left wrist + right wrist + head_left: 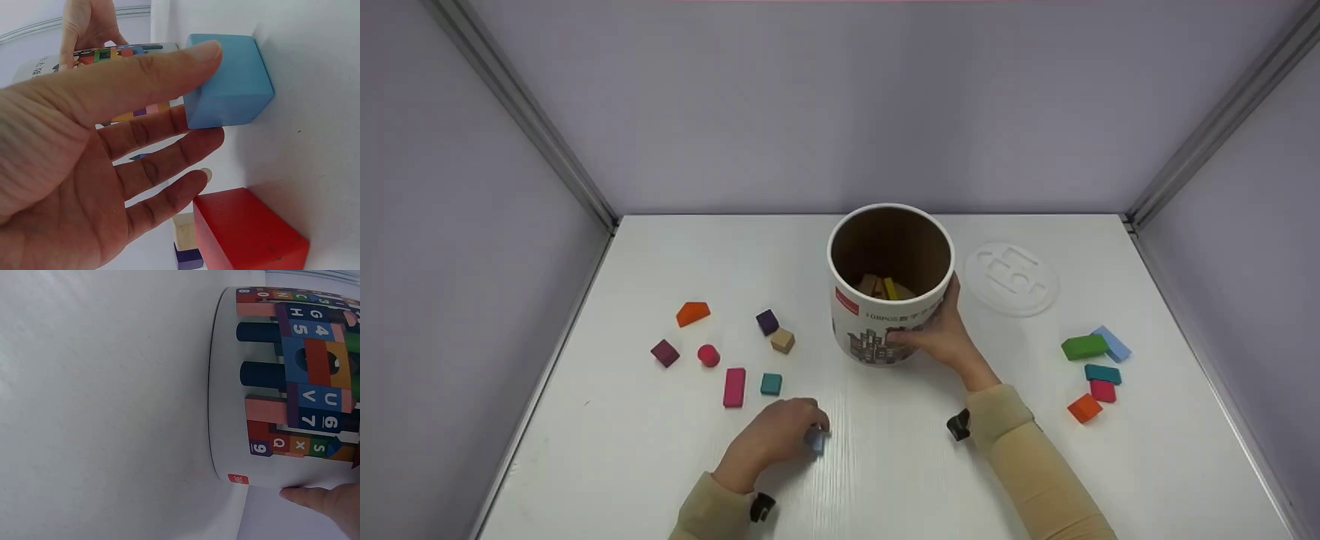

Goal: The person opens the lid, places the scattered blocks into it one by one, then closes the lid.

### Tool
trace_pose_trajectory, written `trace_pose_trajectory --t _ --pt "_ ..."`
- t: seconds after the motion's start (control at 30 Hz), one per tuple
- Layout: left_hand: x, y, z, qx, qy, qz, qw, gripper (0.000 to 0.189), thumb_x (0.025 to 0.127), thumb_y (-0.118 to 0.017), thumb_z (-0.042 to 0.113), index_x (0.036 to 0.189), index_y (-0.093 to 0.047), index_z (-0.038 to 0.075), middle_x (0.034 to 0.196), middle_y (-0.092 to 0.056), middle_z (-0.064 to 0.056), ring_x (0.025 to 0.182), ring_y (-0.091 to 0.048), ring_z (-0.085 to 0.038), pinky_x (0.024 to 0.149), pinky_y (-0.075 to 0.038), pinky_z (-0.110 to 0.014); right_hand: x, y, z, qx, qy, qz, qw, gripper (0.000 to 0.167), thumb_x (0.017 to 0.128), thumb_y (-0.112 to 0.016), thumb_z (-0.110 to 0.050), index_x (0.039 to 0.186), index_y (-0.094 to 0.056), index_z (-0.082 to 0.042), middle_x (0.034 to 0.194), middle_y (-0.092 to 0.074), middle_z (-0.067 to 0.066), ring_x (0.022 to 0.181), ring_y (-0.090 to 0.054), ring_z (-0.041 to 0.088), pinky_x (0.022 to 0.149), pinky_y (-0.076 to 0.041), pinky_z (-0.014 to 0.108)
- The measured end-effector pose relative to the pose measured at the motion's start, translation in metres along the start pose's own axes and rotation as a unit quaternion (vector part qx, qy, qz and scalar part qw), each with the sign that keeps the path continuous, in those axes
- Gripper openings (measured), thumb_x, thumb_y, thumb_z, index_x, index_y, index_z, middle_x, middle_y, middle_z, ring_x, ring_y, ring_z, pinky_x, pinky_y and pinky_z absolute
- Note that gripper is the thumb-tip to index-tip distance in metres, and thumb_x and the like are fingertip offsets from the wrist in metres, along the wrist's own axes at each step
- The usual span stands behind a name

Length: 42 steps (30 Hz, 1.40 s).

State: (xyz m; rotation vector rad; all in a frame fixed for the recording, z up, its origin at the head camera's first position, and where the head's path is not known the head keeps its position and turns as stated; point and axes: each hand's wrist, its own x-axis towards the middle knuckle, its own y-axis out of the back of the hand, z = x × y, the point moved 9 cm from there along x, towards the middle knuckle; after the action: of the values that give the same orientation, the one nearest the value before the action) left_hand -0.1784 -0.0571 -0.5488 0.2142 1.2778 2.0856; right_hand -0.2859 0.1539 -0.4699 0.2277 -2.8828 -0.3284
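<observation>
1. Workpiece: a light blue, straight-edged block (236,79), smooth-faced, apparently painted wood. It is at the fingertips of the left hand (781,431), on the person's side of the tub and to its left. Whether its base touches the table cannot be told.
2. Left-hand state: thumb and forefinger pinch the block; the other fingers lie slightly apart behind it.
3. Handling, block: judged light, rigid and hard to damage. Painted faces may be slightly slippery; take hold across two opposite flat sides.
4. Container: a tall white cylindrical tub (844,322), probably stiff card, with printed building and block graphics, a pale rolled rim and a brown interior. It stands open, tilted or upright not certain, with wooden pieces (889,289) inside.
5. Right-hand state: the right hand (949,334) grips the tub's side, thumb across the front, fingers around the flank; fingertip spacing cannot be told.
6. Handling, tub: judged bulky yet moderate in weight; the wall could dent under hard pressure. Hold it low, with a broad palm.
7. Surroundings: a translucent, apparently plastic disc lid (1011,279) with moulded outlines lies on the smooth white table (607,465).
</observation>
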Motion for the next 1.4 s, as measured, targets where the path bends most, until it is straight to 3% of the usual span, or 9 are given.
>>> trace_pose_trajectory --t 0.23,0.4,0.53,0.63,0.73,0.87,1.03,1.13,1.4 --pt "0.001 0.003 0.000 0.001 -0.009 0.008 0.9999 0.023 0.085 -0.072 -0.003 0.105 -0.075 0.009 0.088 -0.065 0.002 0.074 -0.051 -0.009 0.078 -0.054 -0.029 -0.001 0.000 0.002 -0.009 -0.004 0.002 1.0000 0.138 0.061 -0.094 -0.004 0.152 0.010 -0.015 0.155 -0.018 0.024 0.141 -0.025 0.040 0.118 -0.016 0.048" --pt "0.004 0.015 0.003 -0.011 -0.020 0.024 0.9995 0.026 0.083 -0.076 0.001 0.108 -0.074 0.007 0.093 -0.068 0.001 0.080 -0.058 -0.010 0.081 -0.055 -0.031 0.000 0.001 0.002 0.000 0.004 0.004 1.0000 0.138 0.060 -0.093 -0.001 0.152 0.009 -0.014 0.155 -0.018 0.023 0.141 -0.024 0.041 0.118 -0.015 0.049" --pt "0.006 0.033 0.012 -0.039 -0.027 0.057 0.9973 0.035 0.080 -0.080 0.007 0.114 -0.071 0.006 0.104 -0.068 -0.001 0.091 -0.061 -0.013 0.087 -0.055 -0.034 0.000 0.001 0.002 0.002 0.013 0.004 0.9999 0.138 0.060 -0.093 -0.001 0.152 0.008 -0.013 0.155 -0.017 0.024 0.141 -0.024 0.041 0.118 -0.016 0.047" --pt "0.006 0.048 0.023 -0.050 -0.059 0.103 0.9917 0.034 0.081 -0.079 0.009 0.113 -0.070 0.006 0.105 -0.066 -0.001 0.094 -0.061 -0.014 0.087 -0.055 -0.033 0.000 0.001 0.002 -0.002 0.017 0.004 0.9999 0.137 0.060 -0.093 -0.001 0.152 0.008 -0.012 0.155 -0.017 0.025 0.141 -0.024 0.041 0.117 -0.017 0.047" --pt "0.005 0.065 0.036 -0.052 -0.100 0.166 0.9796 0.032 0.080 -0.078 0.009 0.110 -0.069 0.007 0.103 -0.065 -0.001 0.093 -0.060 -0.013 0.085 -0.055 -0.029 0.000 0.002 0.001 -0.007 0.017 0.005 0.9998 0.137 0.060 -0.093 -0.001 0.152 0.007 -0.011 0.155 -0.017 0.025 0.140 -0.024 0.041 0.117 -0.017 0.048" --pt "-0.001 0.091 0.048 -0.068 -0.135 0.258 0.9542 0.034 0.078 -0.081 0.009 0.109 -0.068 0.007 0.105 -0.065 -0.002 0.095 -0.061 -0.013 0.086 -0.055 -0.027 0.000 0.002 0.000 -0.006 0.015 0.006 0.9998 0.137 0.060 -0.093 -0.001 0.152 0.008 -0.011 0.155 -0.017 0.026 0.140 -0.025 0.042 0.117 -0.018 0.048" --pt "-0.008 0.121 0.055 -0.089 -0.150 0.357 0.9176 0.035 0.079 -0.081 0.007 0.111 -0.067 0.005 0.106 -0.065 -0.004 0.094 -0.063 -0.013 0.085 -0.056 -0.027 -0.001 0.002 0.000 0.003 0.017 0.002 0.9998 0.137 0.061 -0.093 -0.002 0.153 0.008 -0.013 0.154 -0.019 0.026 0.139 -0.027 0.043 0.116 -0.020 0.049" --pt "-0.008 0.136 0.058 -0.095 -0.147 0.395 0.9019 0.036 0.081 -0.079 0.005 0.114 -0.067 0.003 0.108 -0.064 -0.006 0.096 -0.063 -0.014 0.083 -0.057 -0.030 -0.001 0.002 0.000 0.000 0.020 0.004 0.9998 0.136 0.062 -0.093 -0.003 0.153 0.008 -0.013 0.154 -0.019 0.026 0.139 -0.027 0.043 0.116 -0.019 0.050" --pt "-0.001 0.158 0.070 -0.074 -0.149 0.428 0.8884 0.042 0.085 -0.076 0.005 0.125 -0.062 0.000 0.115 -0.061 -0.012 0.103 -0.062 -0.017 0.087 -0.054 -0.026 -0.001 0.003 0.001 -0.007 0.011 0.011 0.9999 0.136 0.061 -0.094 -0.005 0.153 0.007 -0.014 0.155 -0.017 0.025 0.140 -0.026 0.042 0.116 -0.021 0.049"
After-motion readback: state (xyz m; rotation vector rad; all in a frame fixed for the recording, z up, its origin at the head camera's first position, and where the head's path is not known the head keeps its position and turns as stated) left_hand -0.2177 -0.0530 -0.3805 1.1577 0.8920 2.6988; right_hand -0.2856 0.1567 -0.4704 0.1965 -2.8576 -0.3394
